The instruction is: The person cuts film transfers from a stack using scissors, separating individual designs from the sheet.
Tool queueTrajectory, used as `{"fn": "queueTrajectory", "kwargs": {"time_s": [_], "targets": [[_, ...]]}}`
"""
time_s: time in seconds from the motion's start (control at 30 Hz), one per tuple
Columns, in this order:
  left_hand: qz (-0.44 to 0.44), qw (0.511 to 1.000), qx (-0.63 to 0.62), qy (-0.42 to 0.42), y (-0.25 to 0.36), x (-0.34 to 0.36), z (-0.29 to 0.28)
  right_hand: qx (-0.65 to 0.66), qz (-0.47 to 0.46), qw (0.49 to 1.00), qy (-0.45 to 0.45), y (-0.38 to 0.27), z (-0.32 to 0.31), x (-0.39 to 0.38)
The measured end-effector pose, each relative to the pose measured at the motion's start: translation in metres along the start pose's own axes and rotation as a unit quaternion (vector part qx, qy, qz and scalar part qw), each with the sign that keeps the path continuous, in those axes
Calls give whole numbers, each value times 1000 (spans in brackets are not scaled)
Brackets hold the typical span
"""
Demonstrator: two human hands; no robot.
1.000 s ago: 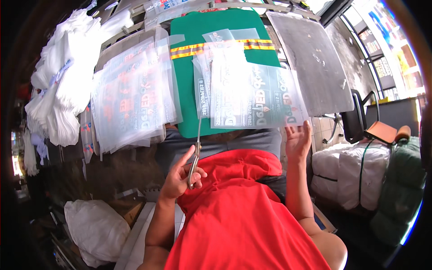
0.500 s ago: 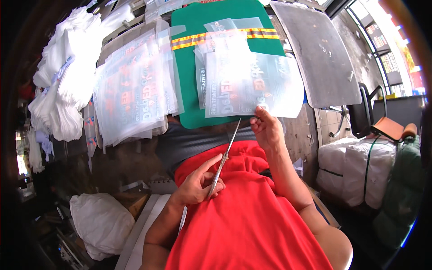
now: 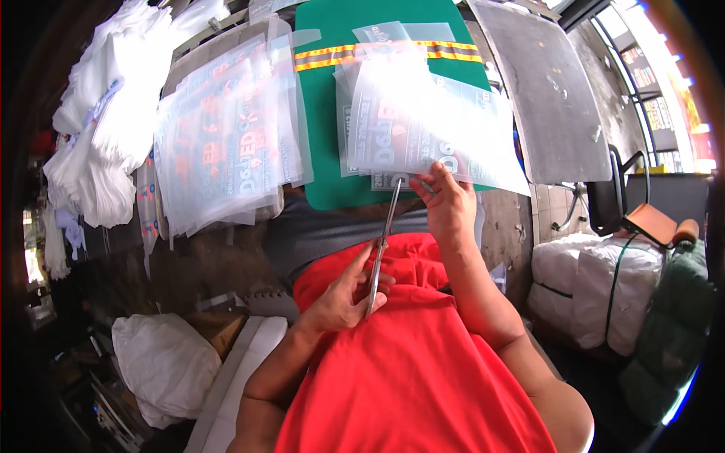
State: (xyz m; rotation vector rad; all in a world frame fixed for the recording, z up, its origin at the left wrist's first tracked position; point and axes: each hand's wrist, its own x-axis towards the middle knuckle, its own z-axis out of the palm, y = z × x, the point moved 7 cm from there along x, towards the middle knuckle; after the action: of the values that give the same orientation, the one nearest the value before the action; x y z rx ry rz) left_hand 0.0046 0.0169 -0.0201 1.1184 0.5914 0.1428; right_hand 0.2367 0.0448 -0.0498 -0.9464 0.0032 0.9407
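Note:
My left hand [image 3: 349, 291] grips the handles of long metal scissors [image 3: 383, 241], whose blades point up toward the near edge of a clear printed film sheet [image 3: 423, 128]. My right hand [image 3: 447, 205] pinches that sheet at its near edge, right beside the blade tips. The sheet lies on a stack of similar films over a green cutting mat [image 3: 321, 128] with an orange and yellow reflective strip [image 3: 325, 57]. My red shirt fills the lower middle of the view.
A second pile of printed film sheets [image 3: 223, 143] lies left of the mat. White fabric [image 3: 91, 143] is heaped at far left. A grey metal plate [image 3: 547, 90] stands at right, wrapped white bundles [image 3: 585, 291] lower right, a white bag [image 3: 162, 366] lower left.
My right hand came in from the right side and took hold of the film's near edge. The scissors tilted and rose until their tips reached the sheet.

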Motion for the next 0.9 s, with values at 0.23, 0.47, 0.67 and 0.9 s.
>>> {"fn": "queueTrajectory", "kwargs": {"time_s": [0.23, 0.47, 0.67, 0.9], "targets": [[9, 998, -67, 13, 1, 28, 14, -25, 28, 999, -3, 23, -5, -9], [32, 992, -110, 44, 3, 40, 14, -23, 31, 999, -16, 24, -8, -8], [23, 995, -87, 30, 5, 43, 13, -31, 29, 999, -24, 23, -5, -11], [52, 994, -94, 31, 13, 36, 17, -67, 22, 997, -18, 21, 3, -14]]}}
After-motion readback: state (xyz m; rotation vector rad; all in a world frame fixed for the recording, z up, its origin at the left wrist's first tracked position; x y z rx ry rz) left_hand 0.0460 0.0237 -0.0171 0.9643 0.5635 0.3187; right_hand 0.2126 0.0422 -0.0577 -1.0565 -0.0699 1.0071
